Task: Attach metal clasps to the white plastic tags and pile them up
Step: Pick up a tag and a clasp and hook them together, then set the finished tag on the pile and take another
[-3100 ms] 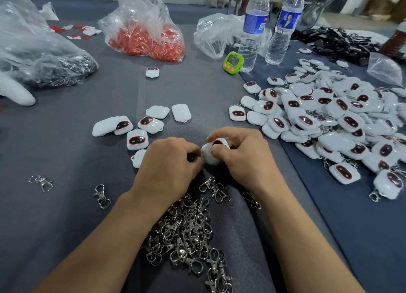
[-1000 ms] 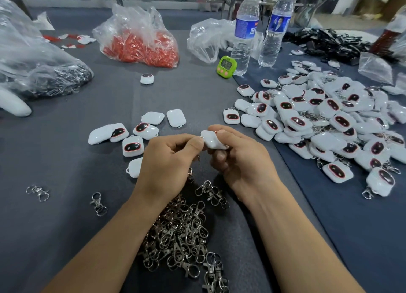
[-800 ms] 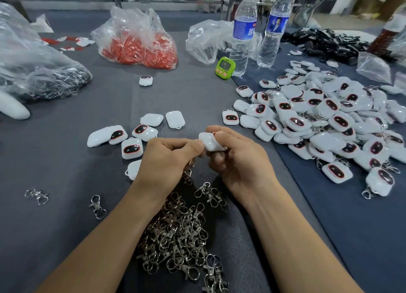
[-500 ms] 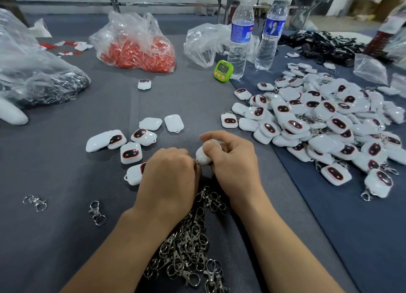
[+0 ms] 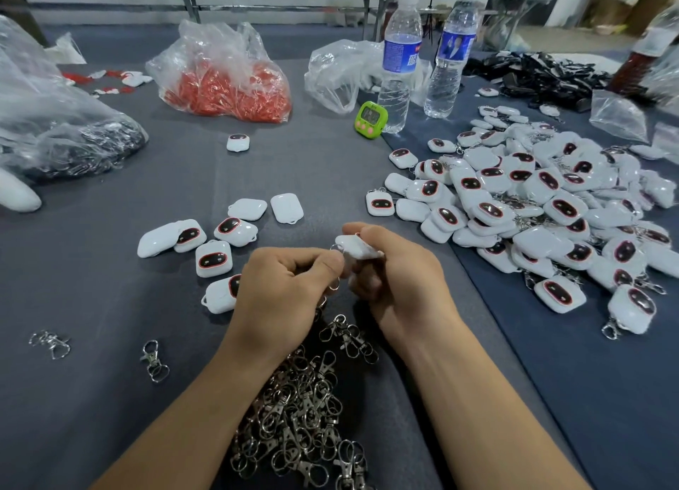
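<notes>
My right hand grips a white plastic tag above the grey table, back side up. My left hand pinches a metal clasp right against the tag's left edge; a ring shows at the tag's corner. A heap of loose metal clasps lies under my wrists. Several tags without clasps lie to the left of my hands. A large pile of tags with clasps covers the dark blue cloth on the right.
Two stray clasps lie at the left. At the back stand two water bottles, a green timer, a bag of red parts, clear bags and black parts. One single tag lies mid-table.
My hands dipped down toward the clasp heap half a second ago and have lifted again. The tag now lies flat in my right hand with the clasp at its left edge.
</notes>
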The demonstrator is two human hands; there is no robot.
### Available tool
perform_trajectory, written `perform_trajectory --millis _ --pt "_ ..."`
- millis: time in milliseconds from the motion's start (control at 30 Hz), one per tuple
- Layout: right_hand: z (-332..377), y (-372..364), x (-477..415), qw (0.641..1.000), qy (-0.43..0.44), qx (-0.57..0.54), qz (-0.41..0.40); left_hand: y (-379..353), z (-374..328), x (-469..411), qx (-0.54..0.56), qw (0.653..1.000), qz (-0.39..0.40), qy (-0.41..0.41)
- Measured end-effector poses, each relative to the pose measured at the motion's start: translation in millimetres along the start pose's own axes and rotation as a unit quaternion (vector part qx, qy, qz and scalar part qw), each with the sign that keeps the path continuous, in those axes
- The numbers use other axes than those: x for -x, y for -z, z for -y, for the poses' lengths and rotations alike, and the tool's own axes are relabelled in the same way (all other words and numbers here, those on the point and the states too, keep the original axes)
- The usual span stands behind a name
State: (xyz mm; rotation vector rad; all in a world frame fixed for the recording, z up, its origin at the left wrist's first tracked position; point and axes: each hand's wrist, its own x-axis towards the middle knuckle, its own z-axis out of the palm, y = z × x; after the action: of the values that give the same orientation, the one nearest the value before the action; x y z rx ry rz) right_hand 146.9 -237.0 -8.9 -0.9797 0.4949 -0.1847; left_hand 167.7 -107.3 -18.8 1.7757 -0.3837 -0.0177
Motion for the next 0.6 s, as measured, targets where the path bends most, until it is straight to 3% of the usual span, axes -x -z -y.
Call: perform_trajectory --millis 167,300,400,500,600 --pt "-5 -1 3 0.99 0.1 0.096 -0.013 5 3 -1 -0.102 0.994 -0.037 -0.02" --pt "-12 0 6 0.947 0.198 0.249 -0.046 6 7 3 -0.371 0.914 0.047 -0.155" --pt "-17 -1 10 0.916 0.242 0.318 -0.031 4 10 2 -0.447 0.874 0.033 -0.187" --pt "-12 1 7 0.907 0.236 0.348 -0.016 3 10 5 -0.433 0.88 -0.002 -0.192" --pt "-3 6 0 0.96 0.144 0.24 -0.019 3 8 6 -0.357 0.919 -0.061 -0.156"
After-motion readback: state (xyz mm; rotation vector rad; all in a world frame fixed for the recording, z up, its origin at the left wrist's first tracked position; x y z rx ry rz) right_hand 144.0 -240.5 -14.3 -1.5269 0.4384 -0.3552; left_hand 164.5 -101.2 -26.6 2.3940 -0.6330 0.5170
